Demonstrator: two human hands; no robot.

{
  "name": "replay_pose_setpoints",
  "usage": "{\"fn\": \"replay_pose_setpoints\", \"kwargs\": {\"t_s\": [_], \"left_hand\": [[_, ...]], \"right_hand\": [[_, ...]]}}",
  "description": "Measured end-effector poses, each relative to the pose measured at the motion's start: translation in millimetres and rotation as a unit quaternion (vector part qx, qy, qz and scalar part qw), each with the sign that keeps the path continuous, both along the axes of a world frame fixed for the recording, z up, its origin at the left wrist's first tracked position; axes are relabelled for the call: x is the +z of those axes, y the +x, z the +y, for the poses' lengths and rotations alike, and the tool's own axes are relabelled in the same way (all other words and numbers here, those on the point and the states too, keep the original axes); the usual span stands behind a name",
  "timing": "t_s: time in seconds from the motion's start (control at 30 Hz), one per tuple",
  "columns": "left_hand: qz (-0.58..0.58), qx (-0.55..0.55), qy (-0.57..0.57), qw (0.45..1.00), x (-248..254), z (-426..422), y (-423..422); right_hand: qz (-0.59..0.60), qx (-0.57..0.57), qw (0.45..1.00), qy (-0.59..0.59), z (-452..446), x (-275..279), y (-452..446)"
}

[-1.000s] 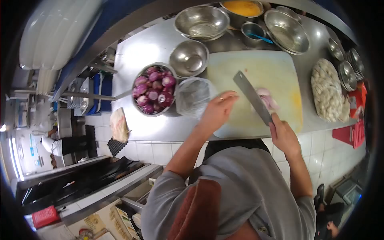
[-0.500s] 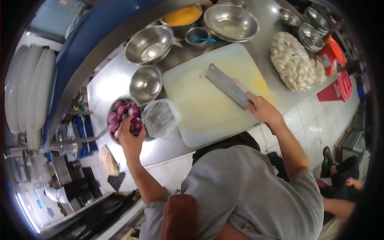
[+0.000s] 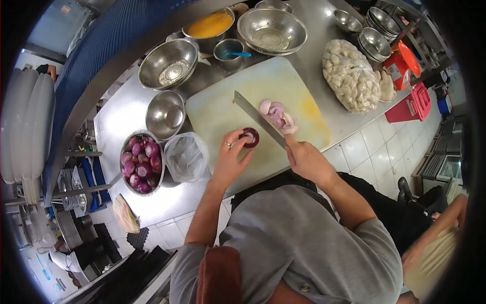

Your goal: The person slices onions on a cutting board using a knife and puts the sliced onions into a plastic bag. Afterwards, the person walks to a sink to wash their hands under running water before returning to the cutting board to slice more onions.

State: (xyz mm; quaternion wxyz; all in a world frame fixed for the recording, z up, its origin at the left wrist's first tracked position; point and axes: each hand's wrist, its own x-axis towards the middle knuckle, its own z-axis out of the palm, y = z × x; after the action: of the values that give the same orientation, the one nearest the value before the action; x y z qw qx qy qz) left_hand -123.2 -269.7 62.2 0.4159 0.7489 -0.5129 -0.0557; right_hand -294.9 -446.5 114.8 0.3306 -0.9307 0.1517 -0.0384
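Observation:
My left hand (image 3: 230,158) is closed around a red onion (image 3: 250,136), holding it over the cutting board (image 3: 215,111). A pale cut face shows on the onion. In my right hand (image 3: 310,161) is the handle of a cleaver (image 3: 259,119), its blade slanting away to the upper left across the board. Peeled, cut onion pieces (image 3: 277,116) lie on the board just right of the blade. Left of the board, a colander (image 3: 123,175) holds several purple onions (image 3: 143,161), and an open clear plastic bag (image 3: 188,158) stands beside it.
Steel bowls (image 3: 165,115) and a perforated bowl (image 3: 152,66) line the board's left and far sides. A pot of orange-yellow contents (image 3: 208,25) is farther back. A bag of peeled garlic (image 3: 349,76) lies at right, near a red scale (image 3: 400,68). Another person's arm (image 3: 440,228) is at lower right.
My left hand has brought an onion from the colander to the board. The cleaver has moved left with my right hand, and the cut pieces now show beside it.

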Motion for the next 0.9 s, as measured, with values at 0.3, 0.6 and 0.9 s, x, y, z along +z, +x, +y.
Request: {"fn": "replay_pose_setpoints", "kwargs": {"t_s": [0.3, 0.6, 0.9], "left_hand": [[-0.015, -0.020, -0.008, 1.000, -0.4, -3.6, 13.7], [-0.003, -0.018, -0.023, 1.000, -0.8, -2.2, 12.5], [0.049, -0.041, -0.058, 0.996, -11.1, -2.1, 22.3]], "right_hand": [[0.075, 0.115, 0.990, -0.034, 5.8, 33.5, 10.1], [0.128, 0.082, 0.987, -0.047, 21.0, 41.1, 5.0], [0.189, 0.058, 0.979, -0.045, 33.5, 57.1, 9.1]]}}
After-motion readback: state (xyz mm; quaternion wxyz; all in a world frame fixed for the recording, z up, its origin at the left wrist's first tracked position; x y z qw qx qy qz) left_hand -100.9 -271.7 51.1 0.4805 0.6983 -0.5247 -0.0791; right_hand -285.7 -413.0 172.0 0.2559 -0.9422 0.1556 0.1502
